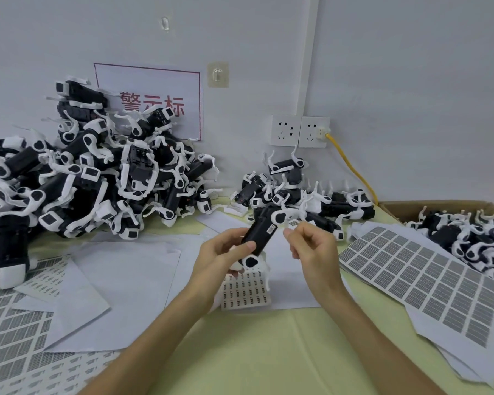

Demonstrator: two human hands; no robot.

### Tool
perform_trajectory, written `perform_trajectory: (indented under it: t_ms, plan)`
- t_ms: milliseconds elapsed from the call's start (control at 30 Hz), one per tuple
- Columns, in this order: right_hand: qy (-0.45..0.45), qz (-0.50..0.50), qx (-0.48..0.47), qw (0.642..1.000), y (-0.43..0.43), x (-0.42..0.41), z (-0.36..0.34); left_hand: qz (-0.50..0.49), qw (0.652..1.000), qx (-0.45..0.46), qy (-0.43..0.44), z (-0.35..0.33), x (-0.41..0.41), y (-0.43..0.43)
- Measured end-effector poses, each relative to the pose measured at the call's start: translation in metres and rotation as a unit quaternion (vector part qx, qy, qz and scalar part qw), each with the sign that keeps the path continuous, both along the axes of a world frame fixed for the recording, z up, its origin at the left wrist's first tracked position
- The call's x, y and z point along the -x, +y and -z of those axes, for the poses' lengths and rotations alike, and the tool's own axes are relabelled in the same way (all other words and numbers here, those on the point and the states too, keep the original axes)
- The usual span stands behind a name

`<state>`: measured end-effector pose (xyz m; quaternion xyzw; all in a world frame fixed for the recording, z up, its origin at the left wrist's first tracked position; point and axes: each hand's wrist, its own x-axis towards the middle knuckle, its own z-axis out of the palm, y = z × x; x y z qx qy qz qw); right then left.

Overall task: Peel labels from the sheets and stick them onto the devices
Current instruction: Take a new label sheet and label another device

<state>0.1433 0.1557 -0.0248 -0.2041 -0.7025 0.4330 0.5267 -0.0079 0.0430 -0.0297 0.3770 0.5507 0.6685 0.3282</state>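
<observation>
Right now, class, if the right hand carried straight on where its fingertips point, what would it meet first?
Probably the black device gripped by the left hand, near its small label. The right hand sits just beside it, though depth is uncertain.

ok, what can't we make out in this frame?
All in the head view:
Print on the label of the held device: too small to read.
Whether the right hand pinches another sticker: fingertips too small to tell.
Top of the small label sheet: hidden by the left hand and device.
Lower left of the wall sign: hidden by the device pile.
Cardboard box: cut off by the right edge.
</observation>
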Motion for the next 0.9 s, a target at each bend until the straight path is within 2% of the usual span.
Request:
perform_trajectory:
  t_ms: [67,133,233,267,333,367,500,567,633,767,833,900]
  plan:
    - [-0.007,0.008,-0.022,1.0,-0.003,0.0,0.0,-0.034,0.999,-0.019,0.021,0.001,0.003,-0.001]
    - [0.023,0.059,-0.057,0.996,-0.004,-0.002,0.002,-0.078,0.994,-0.042,0.06,0.0,0.006,-0.002]
    - [0.052,0.116,-0.119,0.985,0.001,-0.005,0.0,-0.126,0.976,-0.071,0.161,-0.001,0.008,-0.003]
    - [0.032,0.11,-0.14,0.983,0.002,-0.006,-0.001,-0.15,0.957,-0.069,0.24,0.0,0.009,-0.004]
    - [-0.035,0.091,-0.183,0.978,0.005,-0.006,-0.002,-0.191,0.889,-0.077,0.41,0.002,0.011,-0.005]
    - [-0.063,0.069,-0.207,0.974,0.007,-0.005,-0.001,-0.193,0.859,-0.089,0.465,0.003,0.012,-0.005]
    - [-0.162,0.021,-0.295,0.941,0.007,0.002,0.008,-0.152,0.793,-0.114,0.578,0.006,0.011,-0.005]
    - [-0.182,0.047,-0.329,0.925,0.009,0.004,0.011,-0.142,0.777,-0.121,0.602,0.008,0.01,-0.004]
    - [-0.176,0.077,-0.349,0.917,0.011,0.003,0.013,-0.137,0.774,-0.127,0.604,0.009,0.01,-0.002]
    - [-0.156,0.079,-0.343,0.923,0.01,0.004,0.014,-0.143,0.77,-0.146,0.604,0.01,0.01,-0.002]
    - [-0.151,0.065,-0.308,0.937,0.01,0.003,0.014,-0.147,0.783,-0.174,0.578,0.008,0.009,-0.003]
    - [-0.148,0.028,-0.243,0.958,0.007,0.004,0.013,-0.153,0.821,-0.19,0.517,0.005,0.008,-0.004]
